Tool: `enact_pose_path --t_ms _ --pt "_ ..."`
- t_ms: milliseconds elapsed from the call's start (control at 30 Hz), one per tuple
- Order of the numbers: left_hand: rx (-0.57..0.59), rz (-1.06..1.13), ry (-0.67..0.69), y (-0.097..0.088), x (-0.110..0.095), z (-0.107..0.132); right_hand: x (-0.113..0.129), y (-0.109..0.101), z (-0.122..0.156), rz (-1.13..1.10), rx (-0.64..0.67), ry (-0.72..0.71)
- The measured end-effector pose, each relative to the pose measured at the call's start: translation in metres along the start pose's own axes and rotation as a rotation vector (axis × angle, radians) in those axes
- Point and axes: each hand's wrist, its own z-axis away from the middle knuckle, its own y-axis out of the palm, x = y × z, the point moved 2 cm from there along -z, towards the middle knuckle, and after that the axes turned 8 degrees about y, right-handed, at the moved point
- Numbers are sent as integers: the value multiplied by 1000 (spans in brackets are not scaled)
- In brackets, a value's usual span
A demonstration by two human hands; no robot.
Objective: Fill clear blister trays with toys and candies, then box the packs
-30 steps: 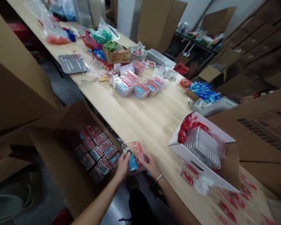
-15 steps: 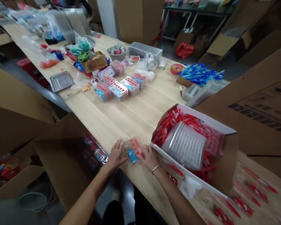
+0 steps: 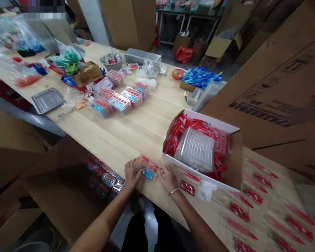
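Observation:
A clear plastic blister pack [image 3: 148, 173] with a red pen, orange-red squares and a blue piece inside lies at the table's front edge. My left hand [image 3: 132, 175] holds its left side, the thumb on the plastic and the fingers bent over the edge. On the other side, my right hand [image 3: 168, 180] has its fingers curled together at the pack's right edge, their tips partly hidden. Right of that hand lies another pack with a dark red piece [image 3: 187, 188]. Just beyond stands a white box [image 3: 199, 172] of red pens, with a stack of clear trays [image 3: 195, 148] on top.
Stacked filled packs [image 3: 120, 103] stand farther along the table [image 3: 115, 134], near a grey metal tray [image 3: 47, 100]. Blue pens [image 3: 202, 77] and scissors [image 3: 185, 94] lie at the far side. An open carton [image 3: 52, 185] with packs is below left; a large carton [image 3: 273, 105] rises at right.
The view has swung to the right. My left thumb has come onto the pack, and my right hand's fingers have drawn in at its right edge.

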Motion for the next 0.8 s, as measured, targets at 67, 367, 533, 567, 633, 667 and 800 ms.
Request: enact_pose_path --t_ms 67,367,533,567,633,667,800 --pt "-65 190 -107 0 -4 -9 -5 6 9 -52 12 33" --pt "-143 923 -556 -10 21 -37 -19 6 24 -296 -8 80" --pt "-278 958 -617 -22 45 -48 12 22 7 -259 46 -27" --pt "-321 941 -622 -24 51 -51 20 27 2 -231 62 -56" --pt "-412 881 -624 -29 61 -58 31 38 -6 -177 95 -59" --pt "-452 840 -621 -32 65 -61 34 43 -9 -151 110 -33" --pt "-568 629 -580 -45 66 -58 34 53 -10 -61 169 12"
